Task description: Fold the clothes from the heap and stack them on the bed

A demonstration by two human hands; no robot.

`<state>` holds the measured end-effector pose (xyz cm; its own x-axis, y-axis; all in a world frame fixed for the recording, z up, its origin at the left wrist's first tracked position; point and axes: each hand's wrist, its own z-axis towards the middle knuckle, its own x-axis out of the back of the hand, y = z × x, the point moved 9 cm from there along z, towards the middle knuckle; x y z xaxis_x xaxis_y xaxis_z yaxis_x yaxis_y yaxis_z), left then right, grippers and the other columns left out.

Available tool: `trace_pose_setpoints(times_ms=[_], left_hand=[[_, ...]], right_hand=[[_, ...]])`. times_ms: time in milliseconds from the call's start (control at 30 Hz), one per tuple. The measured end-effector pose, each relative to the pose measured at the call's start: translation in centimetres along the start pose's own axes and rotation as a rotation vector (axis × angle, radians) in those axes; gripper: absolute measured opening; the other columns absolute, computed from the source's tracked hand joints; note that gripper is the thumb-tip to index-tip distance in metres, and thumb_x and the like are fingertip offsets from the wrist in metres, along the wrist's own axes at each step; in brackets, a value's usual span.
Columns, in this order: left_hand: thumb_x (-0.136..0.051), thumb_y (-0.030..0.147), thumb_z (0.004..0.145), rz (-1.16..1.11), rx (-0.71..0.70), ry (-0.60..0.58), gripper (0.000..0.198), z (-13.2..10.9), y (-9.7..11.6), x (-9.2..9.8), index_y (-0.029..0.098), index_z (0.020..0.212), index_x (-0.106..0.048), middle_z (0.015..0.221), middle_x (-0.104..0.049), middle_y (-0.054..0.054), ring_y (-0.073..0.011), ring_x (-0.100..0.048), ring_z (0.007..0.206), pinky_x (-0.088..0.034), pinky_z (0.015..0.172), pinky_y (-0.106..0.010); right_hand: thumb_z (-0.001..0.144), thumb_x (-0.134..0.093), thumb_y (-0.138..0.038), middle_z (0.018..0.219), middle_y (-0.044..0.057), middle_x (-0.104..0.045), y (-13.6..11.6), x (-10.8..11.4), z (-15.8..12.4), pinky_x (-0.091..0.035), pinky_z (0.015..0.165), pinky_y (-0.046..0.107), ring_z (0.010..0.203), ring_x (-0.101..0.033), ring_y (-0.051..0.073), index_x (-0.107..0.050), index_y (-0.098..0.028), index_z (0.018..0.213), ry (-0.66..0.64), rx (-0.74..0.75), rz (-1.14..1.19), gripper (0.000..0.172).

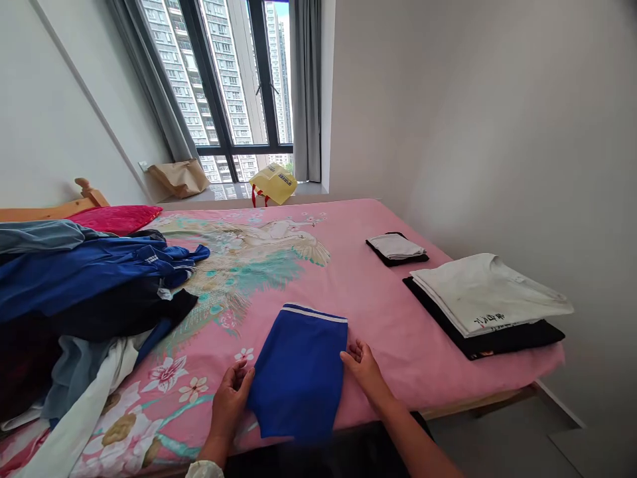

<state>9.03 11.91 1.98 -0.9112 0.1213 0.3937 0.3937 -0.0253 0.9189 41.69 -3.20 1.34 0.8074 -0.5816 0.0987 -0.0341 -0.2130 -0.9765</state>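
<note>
Folded blue cloth garment with white stripes lies at the near edge of a pink floral bedspread.
Left hand and right hand curl loosely at its sides; whether either pinches is unclear.

- The blue folded garment blurs along its near edge.
- The clothes pile runs past the left edge, its lowest layers hidden.
- The print on the white shirt and the lettering on the yellow bag are too small to read.
- The bottom edge cuts the pale cuff and right forearm.
</note>
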Motion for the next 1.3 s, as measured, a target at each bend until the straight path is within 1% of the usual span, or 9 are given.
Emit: trace_pose_setpoints(times_ms=[100, 200, 300, 433, 700, 800, 933, 1133, 1300], left_hand=[[-0.062, 0.06, 0.07, -0.022, -0.017, -0.02, 0.058, 0.3, -0.4, -0.3, 0.017, 0.11, -0.058, 0.102, -0.069, -0.008, -0.0254, -0.064, 0.099, -0.05, 0.091, -0.038], [-0.061, 0.059, 0.071, -0.03, -0.028, -0.02, 0.055, 0.5, -0.7, -0.4, 0.018, 0.108, -0.059, 0.107, -0.068, -0.009, -0.0269, -0.063, 0.104, -0.048, 0.095, -0.041], [-0.062, 0.059, 0.07, -0.045, -0.034, -0.011, 0.055, 0.5, -1.0, -0.3, 0.018, 0.107, -0.06, 0.106, -0.069, -0.01, -0.0281, -0.064, 0.103, -0.049, 0.094, -0.042], [-0.063, 0.058, 0.069, -0.083, -0.051, -0.004, 0.054, 0.4, -1.2, -0.2, 0.017, 0.104, -0.061, 0.103, -0.071, -0.009, -0.0276, -0.065, 0.101, -0.051, 0.091, -0.039], [-0.064, 0.06, 0.066, -0.127, -0.06, 0.019, 0.053, 0.1, -0.9, 0.2, 0.017, 0.097, -0.064, 0.093, -0.074, -0.007, -0.026, -0.068, 0.091, -0.054, 0.081, -0.035], [-0.064, 0.06, 0.065, -0.14, -0.064, 0.026, 0.053, 0.0, -0.8, 0.5, 0.017, 0.097, -0.065, 0.091, -0.074, -0.006, -0.0252, -0.068, 0.09, -0.054, 0.08, -0.033], [-0.065, 0.06, 0.064, -0.153, -0.054, 0.026, 0.054, 0.0, -0.9, 0.6, 0.017, 0.095, -0.066, 0.091, -0.074, -0.007, -0.0264, -0.068, 0.09, -0.055, 0.08, -0.034], [-0.065, 0.062, 0.057, -0.14, 0.059, 0.034, 0.055, 0.8, -2.0, 0.8, 0.019, 0.092, -0.067, 0.091, -0.074, -0.004, -0.0276, -0.067, 0.093, -0.054, 0.082, -0.034], [-0.064, 0.061, 0.055, -0.112, 0.081, 0.074, 0.052, 0.5, -1.7, 1.2, 0.021, 0.087, -0.068, 0.09, -0.074, -0.003, -0.0281, -0.067, 0.093, -0.054, 0.082, -0.034]], right_hand=[[0.07, -0.063, -0.058, 0.123, 0.021, -0.058, 2.0, 0.1, -4.1, -0.049, 0.094, 0.04, 0.113, -0.058, 0.029, -0.046, -0.01, 0.126, -0.059, -0.101, 0.208, 0.076], [0.07, -0.073, -0.045, 0.112, 0.014, -0.066, 0.9, -1.9, -6.5, -0.046, 0.099, 0.039, 0.108, -0.062, 0.025, -0.057, -0.013, 0.116, -0.278, -0.186, 0.506, 0.058], [0.07, -0.075, -0.036, 0.108, 0.012, -0.069, -0.7, -4.1, -6.1, -0.044, 0.101, 0.041, 0.106, -0.063, 0.025, -0.062, -0.012, 0.109, -0.411, -0.235, 0.632, 0.047], [0.069, -0.074, -0.034, 0.106, 0.014, -0.07, -0.9, -6.4, -3.9, -0.045, 0.1, 0.043, 0.104, -0.064, 0.027, -0.062, -0.008, 0.111, -0.445, -0.262, 0.672, 0.051], [0.067, -0.077, -0.03, 0.107, 0.011, -0.07, -0.7, -8.1, -3.7, -0.048, 0.097, 0.045, 0.099, -0.066, 0.027, -0.059, -0.012, 0.116, -0.448, -0.282, 0.635, 0.055], [0.068, -0.077, -0.031, 0.113, 0.009, -0.068, -1.2, -8.5, -3.7, -0.049, 0.095, 0.045, 0.1, -0.066, 0.026, -0.052, -0.018, 0.126, -0.391, -0.219, 0.67, 0.064], [0.067, -0.076, -0.035, 0.109, 0.011, -0.069, -1.0, -8.8, -3.2, -0.049, 0.094, 0.045, 0.101, -0.065, 0.027, -0.05, -0.015, 0.127, -0.325, -0.214, 0.681, 0.069], [0.055, -0.082, -0.033, 0.112, 0.009, -0.067, -2.3, -7.9, -1.7, -0.048, 0.096, 0.043, 0.11, -0.06, 0.029, -0.055, -0.017, 0.123, -0.202, -0.092, 0.464, 0.075], [0.067, -0.074, -0.035, 0.112, 0.01, -0.067, -1.6, -8.9, -1.9, -0.049, 0.094, 0.04, 0.106, -0.063, 0.026, -0.052, -0.015, 0.124, -0.224, -0.172, 0.651, 0.065]])
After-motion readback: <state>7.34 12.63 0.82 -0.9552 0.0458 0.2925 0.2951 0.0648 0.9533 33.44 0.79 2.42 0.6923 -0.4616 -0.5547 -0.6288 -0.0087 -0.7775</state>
